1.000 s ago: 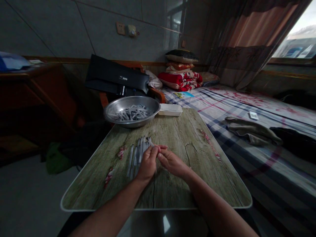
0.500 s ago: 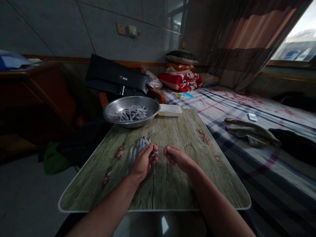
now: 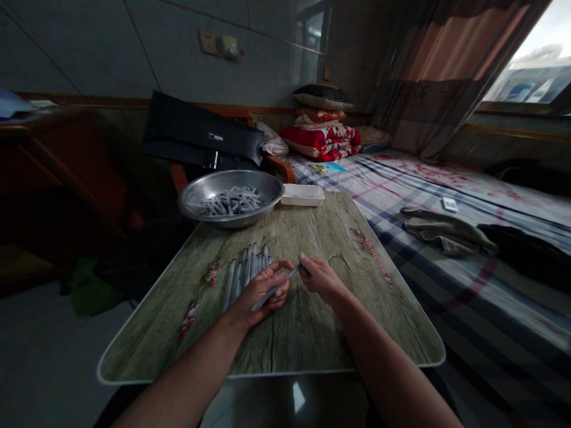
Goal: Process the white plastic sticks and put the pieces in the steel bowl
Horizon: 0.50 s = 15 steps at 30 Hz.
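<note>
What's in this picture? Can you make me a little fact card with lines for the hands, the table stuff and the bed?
Left hand: holds a thin, pale tube slanting across it
Right hand: thumb and finger at the tube's far end
Table: wood-patterned, with a pale edge
Beside the left hand: more thin tubes, lying close together
Metal bowl: at the table's far end, holding a heap of thin pieces
White tray: right of the bowl
Bed: checked cover, red folded bedding
</note>
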Tool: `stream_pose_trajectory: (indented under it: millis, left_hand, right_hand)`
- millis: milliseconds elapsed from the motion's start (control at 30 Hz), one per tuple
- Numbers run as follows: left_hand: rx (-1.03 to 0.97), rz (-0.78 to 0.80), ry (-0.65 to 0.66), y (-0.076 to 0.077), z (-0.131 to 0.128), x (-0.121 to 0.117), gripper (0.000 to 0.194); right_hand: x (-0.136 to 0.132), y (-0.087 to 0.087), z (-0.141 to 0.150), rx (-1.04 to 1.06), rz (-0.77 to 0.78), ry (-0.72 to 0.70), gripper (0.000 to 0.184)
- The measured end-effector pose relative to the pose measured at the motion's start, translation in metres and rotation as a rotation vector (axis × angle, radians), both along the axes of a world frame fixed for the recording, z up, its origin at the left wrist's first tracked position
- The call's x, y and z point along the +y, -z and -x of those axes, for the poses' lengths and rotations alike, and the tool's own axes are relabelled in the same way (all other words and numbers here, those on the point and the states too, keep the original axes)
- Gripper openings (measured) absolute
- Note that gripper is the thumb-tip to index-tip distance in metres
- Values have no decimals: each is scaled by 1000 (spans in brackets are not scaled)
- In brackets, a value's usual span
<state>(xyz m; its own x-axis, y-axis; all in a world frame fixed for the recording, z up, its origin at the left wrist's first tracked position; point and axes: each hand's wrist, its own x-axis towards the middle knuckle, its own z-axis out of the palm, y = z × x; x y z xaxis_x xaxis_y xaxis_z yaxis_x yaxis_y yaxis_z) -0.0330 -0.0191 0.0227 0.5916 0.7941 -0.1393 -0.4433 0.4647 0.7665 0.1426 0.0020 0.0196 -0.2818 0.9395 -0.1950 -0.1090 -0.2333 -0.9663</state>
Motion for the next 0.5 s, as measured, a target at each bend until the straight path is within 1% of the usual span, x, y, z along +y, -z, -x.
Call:
stream_pose_trajectory:
  millis: [100, 233, 333, 433, 500]
  left_hand:
    - [-47, 11, -42, 1, -1, 1, 19]
    - [-90, -10, -107, 1, -3, 0, 21]
    - [-115, -17, -107, 0, -3, -1, 20]
    - [-138, -6, -107, 0, -4, -1, 18]
    - [-158, 4, -121, 0, -4, -1, 19]
  right_hand:
    - [0, 0, 1, 7, 24, -6, 57]
    - [-1, -2, 3, 76, 122, 1, 50]
    - [-3, -3, 4, 106, 199, -27, 46]
    - [-4, -2, 6, 84, 227, -74, 46]
    - [-4, -1, 7, 38, 226, -51, 46]
